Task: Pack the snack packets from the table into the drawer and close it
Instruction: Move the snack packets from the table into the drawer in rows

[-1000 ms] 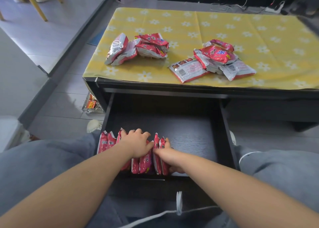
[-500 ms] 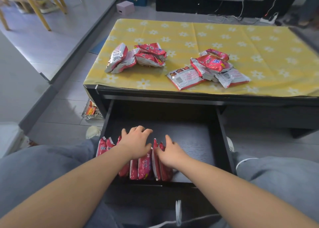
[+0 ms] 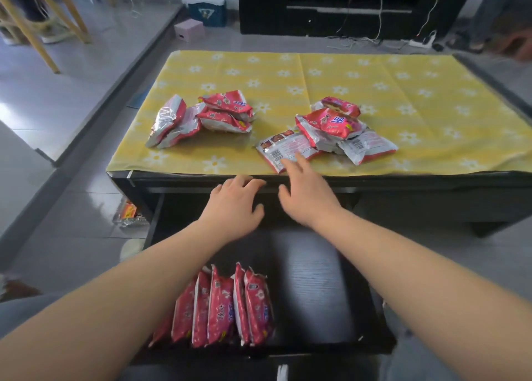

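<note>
Grey floor tiles surround the low black surface (image 3: 331, 179) under its yellow flowered cloth (image 3: 374, 86), and below it the drawer (image 3: 316, 279) stands pulled fully out toward us. Two heaps of snack packets wait on the cloth: one at ten o'clock (image 3: 201, 118), one at one o'clock (image 3: 331, 130). A row already packed (image 3: 227, 308) stands on edge at six o'clock in the drawer.

Our right hand (image 3: 305, 199) reaches with fingers spread and empty toward the flat packet (image 3: 285, 150) at the near edge of the cloth; our left hand (image 3: 233, 207) hovers loosely open, holding nothing, by the surface's front edge.

We judge the risks thus: dragging that bottom packet could topple the heap resting on it; slippery foil may slide off the edge to the floor; the upright row could tip flat, since most of the drawer beside it is bare.
</note>
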`<move>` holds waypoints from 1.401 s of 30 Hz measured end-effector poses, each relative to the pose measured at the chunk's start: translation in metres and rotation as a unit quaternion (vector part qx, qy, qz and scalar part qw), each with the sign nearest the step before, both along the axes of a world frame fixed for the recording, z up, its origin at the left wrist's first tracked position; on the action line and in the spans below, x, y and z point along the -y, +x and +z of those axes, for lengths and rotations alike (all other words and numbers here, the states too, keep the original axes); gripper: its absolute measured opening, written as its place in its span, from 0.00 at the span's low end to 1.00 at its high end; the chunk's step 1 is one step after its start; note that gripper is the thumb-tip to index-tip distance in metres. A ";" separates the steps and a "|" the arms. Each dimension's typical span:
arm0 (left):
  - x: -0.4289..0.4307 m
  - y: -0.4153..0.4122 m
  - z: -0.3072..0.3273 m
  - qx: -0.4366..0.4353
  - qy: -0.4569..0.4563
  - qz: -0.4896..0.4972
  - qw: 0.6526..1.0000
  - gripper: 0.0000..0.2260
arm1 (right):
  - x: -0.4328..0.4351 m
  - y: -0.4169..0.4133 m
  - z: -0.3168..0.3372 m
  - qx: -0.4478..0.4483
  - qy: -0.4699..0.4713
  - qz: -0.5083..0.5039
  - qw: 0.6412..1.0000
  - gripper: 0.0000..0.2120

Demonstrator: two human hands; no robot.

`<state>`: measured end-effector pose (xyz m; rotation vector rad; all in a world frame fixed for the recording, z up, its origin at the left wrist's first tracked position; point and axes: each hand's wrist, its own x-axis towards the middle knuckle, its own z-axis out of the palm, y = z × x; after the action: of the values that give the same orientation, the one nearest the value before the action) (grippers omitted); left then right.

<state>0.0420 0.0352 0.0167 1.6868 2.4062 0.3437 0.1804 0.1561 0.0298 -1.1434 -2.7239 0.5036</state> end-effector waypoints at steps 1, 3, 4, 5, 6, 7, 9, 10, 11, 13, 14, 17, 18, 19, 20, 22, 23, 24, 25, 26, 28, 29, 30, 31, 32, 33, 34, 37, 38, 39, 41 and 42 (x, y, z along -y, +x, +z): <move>-0.009 0.001 0.004 0.003 0.006 -0.001 1.000 0.26 | -0.013 0.002 0.005 -0.011 0.014 -0.007 1.000 0.28; -0.028 0.001 0.010 0.004 0.015 -0.003 1.000 0.25 | -0.040 0.005 0.012 -0.039 0.057 -0.021 0.997 0.27; -0.038 0.001 0.012 0.003 0.018 -0.004 1.000 0.25 | -0.054 0.007 0.014 -0.041 0.081 -0.028 0.995 0.28; -0.048 0.001 0.013 0.003 0.024 -0.006 1.000 0.25 | -0.066 0.007 0.016 -0.034 0.104 -0.035 0.993 0.29; -0.058 0.001 0.014 0.005 0.030 -0.007 1.000 0.25 | -0.079 0.008 0.016 -0.023 0.125 -0.043 0.991 0.30; -0.068 0.000 0.015 0.006 0.035 -0.008 0.999 0.25 | -0.092 0.009 0.017 -0.011 0.144 -0.053 0.988 0.30; -0.090 0.000 0.015 0.007 0.039 -0.009 0.999 0.26 | -0.115 0.011 0.016 0.001 0.163 -0.077 0.984 0.31; -0.099 0.000 0.016 0.005 0.042 -0.010 0.999 0.27 | -0.123 0.012 0.017 0.003 0.165 -0.086 0.983 0.32; -0.111 0.000 0.014 0.001 0.041 -0.014 0.999 0.27 | -0.134 0.012 0.015 0.005 0.162 -0.094 0.982 0.34; -0.127 -0.001 0.013 -0.017 0.038 -0.023 0.999 0.30 | -0.147 0.012 0.014 0.017 0.149 -0.108 0.983 0.38; -0.137 -0.002 0.012 -0.025 0.031 -0.026 0.999 0.31 | -0.156 0.011 0.011 0.028 0.130 -0.112 0.985 0.40; -0.156 -0.002 0.009 -0.040 0.000 -0.032 0.999 0.34 | -0.168 0.011 0.002 0.057 0.050 -0.109 0.991 0.42; -0.161 -0.003 0.007 -0.043 -0.015 -0.033 0.998 0.35 | -0.171 0.011 -0.001 0.062 0.032 -0.108 0.992 0.40; -0.166 -0.004 0.005 -0.043 -0.034 -0.033 0.998 0.35 | -0.174 0.011 -0.003 0.064 0.024 -0.108 0.992 0.38; -0.167 -0.006 0.003 -0.043 -0.055 -0.032 0.997 0.36 | -0.174 0.011 -0.005 0.063 0.027 -0.109 0.992 0.36; -0.167 -0.008 -0.002 -0.069 -0.094 -0.038 0.992 0.35 | -0.174 0.011 -0.004 0.054 0.037 -0.113 0.991 0.33; -0.165 -0.008 -0.005 -0.090 -0.101 -0.040 0.990 0.33 | -0.174 0.010 -0.003 0.051 0.035 -0.115 0.991 0.32; -0.163 -0.007 -0.007 -0.110 -0.100 -0.040 0.988 0.31 | -0.172 0.011 -0.001 0.048 0.031 -0.116 0.992 0.31; -0.161 -0.007 -0.009 -0.128 -0.096 -0.038 0.986 0.30 | -0.170 0.010 0.000 0.045 0.026 -0.116 0.992 0.30; -0.159 -0.006 -0.010 -0.141 -0.094 -0.038 0.985 0.29 | -0.168 0.010 0.002 0.039 0.026 -0.118 0.992 0.29; -0.152 -0.004 -0.009 -0.137 -0.094 -0.038 0.985 0.27 | -0.162 0.012 0.007 0.031 0.038 -0.121 0.991 0.26; -0.149 -0.005 -0.007 -0.122 -0.092 -0.037 0.988 0.26 | -0.159 0.013 0.009 0.025 0.047 -0.120 0.991 0.26; -0.144 -0.005 -0.005 -0.100 -0.080 -0.032 0.991 0.24 | -0.156 0.014 0.012 0.015 0.053 -0.118 0.991 0.25; -0.139 -0.006 -0.002 -0.073 -0.059 -0.024 0.995 0.22 | -0.151 0.014 0.016 -0.004 0.053 -0.116 0.992 0.25; -0.135 -0.007 0.001 -0.040 -0.033 -0.012 0.999 0.21 | -0.148 0.015 0.019 -0.028 0.046 -0.114 0.992 0.25; -0.130 -0.009 0.004 0.001 -0.007 0.008 1.000 0.21 | -0.143 0.015 0.023 -0.055 0.039 -0.111 0.992 0.25; -0.125 -0.010 0.009 0.046 0.018 0.034 0.998 0.21 | -0.137 0.015 0.026 -0.083 0.031 -0.109 0.990 0.24; -0.104 -0.012 0.026 0.155 0.081 0.093 0.980 0.22 | -0.114 0.013 0.040 -0.159 -0.013 -0.113 0.981 0.23; -0.098 -0.012 0.030 0.181 0.100 0.107 0.972 0.22 | -0.107 0.011 0.042 -0.180 -0.034 -0.113 0.977 0.22; -0.088 -0.011 0.033 0.212 0.123 0.126 0.961 0.22 | -0.097 0.010 0.043 -0.196 -0.053 -0.109 0.973 0.22; -0.073 -0.009 0.035 0.289 0.154 0.159 0.931 0.21 | -0.080 0.007 0.042 -0.212 -0.097 -0.110 0.966 0.21; -0.062 -0.009 0.039 0.327 0.164 0.166 0.916 0.21 | -0.069 0.004 0.043 -0.217 -0.117 -0.110 0.963 0.20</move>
<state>0.0328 0.0968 0.0552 0.9952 2.1586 1.2058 0.1840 0.2256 0.0727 -1.1993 -2.1785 0.9365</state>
